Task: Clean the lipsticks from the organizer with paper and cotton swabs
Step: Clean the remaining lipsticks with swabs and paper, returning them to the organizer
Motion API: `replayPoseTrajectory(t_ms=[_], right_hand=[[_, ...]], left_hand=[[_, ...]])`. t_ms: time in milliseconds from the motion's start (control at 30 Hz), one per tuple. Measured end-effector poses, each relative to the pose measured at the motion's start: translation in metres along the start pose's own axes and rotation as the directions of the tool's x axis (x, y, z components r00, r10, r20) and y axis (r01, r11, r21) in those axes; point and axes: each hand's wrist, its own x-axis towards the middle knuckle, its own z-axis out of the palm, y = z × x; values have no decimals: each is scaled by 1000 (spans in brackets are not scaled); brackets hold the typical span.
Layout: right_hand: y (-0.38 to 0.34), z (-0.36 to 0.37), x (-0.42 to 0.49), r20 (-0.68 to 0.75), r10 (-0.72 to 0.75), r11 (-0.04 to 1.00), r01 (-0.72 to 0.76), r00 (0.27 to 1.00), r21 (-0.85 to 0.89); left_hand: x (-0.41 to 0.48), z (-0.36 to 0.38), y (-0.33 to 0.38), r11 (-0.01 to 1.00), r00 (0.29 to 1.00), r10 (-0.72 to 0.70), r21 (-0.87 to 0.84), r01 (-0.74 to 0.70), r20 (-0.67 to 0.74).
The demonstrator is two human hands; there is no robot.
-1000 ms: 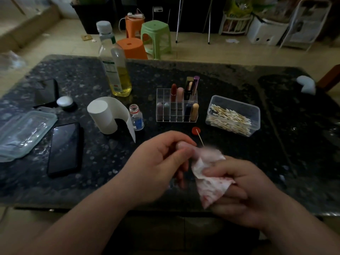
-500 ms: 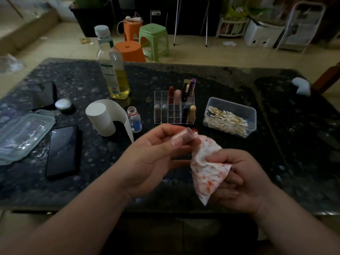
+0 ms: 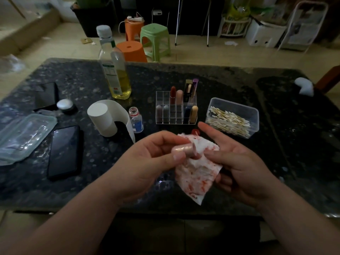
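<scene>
On the right hand (image 3: 239, 168) the forefinger has sprung straight, while its thumb pins the stained paper (image 3: 195, 173). The left hand (image 3: 147, 159) pinches a pink lipstick (image 3: 181, 149), its end touching that paper.

Left hand (image 3: 147, 162) grips lipstick (image 3: 183, 150) — right hand (image 3: 239, 170), paper (image 3: 195, 173).

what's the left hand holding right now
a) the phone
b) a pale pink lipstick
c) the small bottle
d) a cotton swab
b: the left hand pinches a pale pink lipstick between thumb and fingers, its end against the red-stained paper held in the right hand.
</scene>
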Motion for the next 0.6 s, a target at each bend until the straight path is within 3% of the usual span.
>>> replayPoseTrajectory(t_ms=[100,200,300,400,467,600], right_hand=[[0,7,1,-52,11,994,-5,999,113],[-4,12,1,-60,33,995,-27,998,94],[-5,10,9,-118,108,965,-132,987,-226],[1,-7,31,-297,86,751,-258,951,-608],[5,-21,49,-432,6,683,-319,902,-657],[15,-47,79,-630,-161,671,-383,760,-634]], left_hand=[[-4,1,-2,984,999,12,177,-17,30],[-6,5,-1,966,1000,6,258,-7,3],[-5,6,1,958,991,-30,280,65,-128],[0,4,-1,941,956,-121,276,196,-266],[1,3,-4,938,932,-187,226,263,-309],[3,3,-10,931,916,-274,159,329,-293]])
